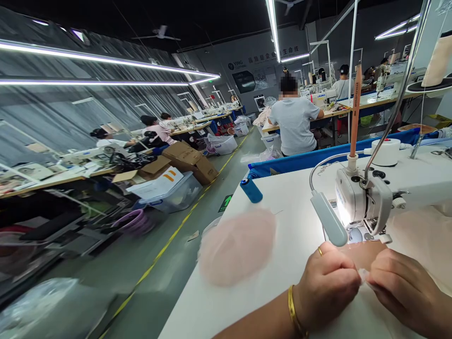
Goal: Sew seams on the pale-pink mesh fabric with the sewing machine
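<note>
My left hand point(326, 282), with a gold ring and bangle, is closed in a pinch just in front of the sewing machine point(360, 200). My right hand point(406, 287) pinches opposite it, the fingertips nearly meeting. Between them shows a small bit of thin whitish fabric point(363, 274); most of it is hidden by the fingers. Behind the hands, a pinkish-brown patch point(367, 252) lies by the presser foot under the lamp. Sheer pale pink fabric point(416, 235) spreads to the right of the machine head. A blurred pile of pale pink sheer pieces point(238, 247) rests on the table's left side.
A blue thread spool point(251, 190) stands near the left edge of the white table point(293, 197). A grey lamp point(328, 219) and a pencil point(356, 110) are at the machine. Beyond the aisle are plastic bins point(173, 195), cardboard boxes point(190, 160) and people at other machines.
</note>
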Action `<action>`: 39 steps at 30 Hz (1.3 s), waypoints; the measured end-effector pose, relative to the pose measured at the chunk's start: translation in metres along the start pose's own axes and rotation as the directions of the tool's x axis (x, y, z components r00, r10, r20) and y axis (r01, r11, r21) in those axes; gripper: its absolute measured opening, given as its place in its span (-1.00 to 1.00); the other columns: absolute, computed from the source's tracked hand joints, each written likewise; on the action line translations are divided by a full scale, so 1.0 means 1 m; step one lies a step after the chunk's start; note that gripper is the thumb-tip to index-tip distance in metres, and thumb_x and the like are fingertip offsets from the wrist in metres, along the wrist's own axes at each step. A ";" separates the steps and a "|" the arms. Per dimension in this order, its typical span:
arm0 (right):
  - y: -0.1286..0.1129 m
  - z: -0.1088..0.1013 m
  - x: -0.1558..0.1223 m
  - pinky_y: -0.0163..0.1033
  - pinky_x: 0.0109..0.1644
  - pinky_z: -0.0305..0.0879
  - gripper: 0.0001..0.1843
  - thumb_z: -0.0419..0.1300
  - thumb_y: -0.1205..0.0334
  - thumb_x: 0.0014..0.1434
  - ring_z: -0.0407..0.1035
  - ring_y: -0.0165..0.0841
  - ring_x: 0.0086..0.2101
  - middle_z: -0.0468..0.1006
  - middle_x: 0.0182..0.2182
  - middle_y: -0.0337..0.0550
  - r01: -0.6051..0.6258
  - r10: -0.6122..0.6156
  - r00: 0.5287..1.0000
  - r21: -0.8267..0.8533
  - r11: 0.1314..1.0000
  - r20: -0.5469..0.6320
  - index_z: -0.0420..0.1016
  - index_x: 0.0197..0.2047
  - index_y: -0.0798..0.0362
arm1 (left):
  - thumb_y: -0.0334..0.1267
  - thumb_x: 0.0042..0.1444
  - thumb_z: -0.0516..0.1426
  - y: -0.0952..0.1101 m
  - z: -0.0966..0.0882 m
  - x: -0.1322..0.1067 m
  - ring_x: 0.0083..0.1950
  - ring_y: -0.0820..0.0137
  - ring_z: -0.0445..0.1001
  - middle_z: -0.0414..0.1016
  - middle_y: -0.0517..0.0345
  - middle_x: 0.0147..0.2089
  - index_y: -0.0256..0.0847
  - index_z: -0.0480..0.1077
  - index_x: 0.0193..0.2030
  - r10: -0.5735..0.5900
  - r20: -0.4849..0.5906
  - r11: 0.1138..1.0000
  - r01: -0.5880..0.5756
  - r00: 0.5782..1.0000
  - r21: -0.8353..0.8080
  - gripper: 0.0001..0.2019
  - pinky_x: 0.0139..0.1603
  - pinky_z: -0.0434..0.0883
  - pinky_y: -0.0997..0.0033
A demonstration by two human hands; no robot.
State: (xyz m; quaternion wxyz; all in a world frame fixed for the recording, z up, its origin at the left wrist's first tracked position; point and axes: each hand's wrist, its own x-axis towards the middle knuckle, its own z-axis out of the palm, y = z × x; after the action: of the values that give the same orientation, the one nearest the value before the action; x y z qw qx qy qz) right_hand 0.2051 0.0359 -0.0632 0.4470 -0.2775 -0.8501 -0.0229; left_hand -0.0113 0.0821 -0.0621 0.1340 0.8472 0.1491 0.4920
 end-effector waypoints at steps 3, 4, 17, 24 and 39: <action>0.000 -0.002 0.001 -0.30 -0.24 0.35 -0.78 0.04 0.52 0.46 0.35 -0.41 -0.37 0.53 -0.37 -0.22 0.012 -0.012 1.000 -0.004 1.000 -0.005 0.47 -0.02 0.12 | -0.43 0.35 0.18 0.000 -0.003 -0.001 -0.37 0.48 0.49 0.61 0.18 -0.31 -0.16 0.44 -0.23 0.000 0.012 1.000 0.000 1.000 -0.005 -0.88 -0.20 0.41 0.42; 0.000 -0.002 0.002 -0.31 -0.25 0.35 -0.79 0.05 0.51 0.47 0.35 -0.42 -0.37 0.53 -0.38 -0.23 0.014 -0.014 1.000 -0.006 1.000 -0.005 0.48 -0.01 0.12 | -0.43 0.35 0.18 0.000 -0.003 -0.001 -0.38 0.48 0.49 0.60 0.19 -0.31 -0.16 0.44 -0.24 0.004 0.012 1.000 -0.004 1.000 -0.002 -0.87 -0.19 0.40 0.42; 0.001 0.000 -0.005 -0.25 -0.19 0.38 -0.78 0.06 0.52 0.45 0.42 -0.36 -0.34 0.57 -0.36 -0.19 0.005 -0.005 1.000 -0.022 1.000 0.011 0.46 -0.02 0.08 | -0.39 0.38 0.17 -0.001 0.002 0.001 -0.32 0.45 0.62 0.71 0.17 -0.24 -0.13 0.35 -0.22 0.028 -0.005 0.998 -0.028 1.000 -0.053 -0.87 -0.08 0.49 0.41; 0.000 -0.002 0.002 -0.28 -0.26 0.38 -0.76 0.06 0.54 0.40 0.39 -0.39 -0.39 0.56 -0.38 -0.24 0.012 -0.012 1.000 -0.016 1.000 -0.006 0.46 -0.03 0.07 | -0.46 0.34 0.22 0.000 0.001 0.002 -0.33 0.48 0.63 0.68 0.22 -0.28 -0.13 0.38 -0.13 -0.019 -0.054 1.000 0.017 0.998 -0.026 -0.86 -0.11 0.48 0.46; 0.000 0.003 -0.003 -0.18 -0.15 0.42 -0.83 0.12 0.35 0.41 0.48 -0.25 -0.23 0.57 -0.23 -0.17 -0.237 0.228 0.970 0.123 0.964 0.088 0.41 0.01 -0.07 | -0.26 0.34 0.30 0.003 0.006 -0.005 -0.43 0.45 0.56 0.66 0.22 -0.41 -0.12 0.48 -0.22 -0.171 0.000 0.985 0.171 0.985 -0.038 -0.90 -0.17 0.51 0.42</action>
State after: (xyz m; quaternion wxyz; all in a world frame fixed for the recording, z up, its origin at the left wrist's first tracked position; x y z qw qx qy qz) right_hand 0.2038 0.0351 -0.0675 0.4327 -0.3457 -0.8270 0.0965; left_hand -0.0079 0.0771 -0.0676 0.1915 0.8277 0.2123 0.4829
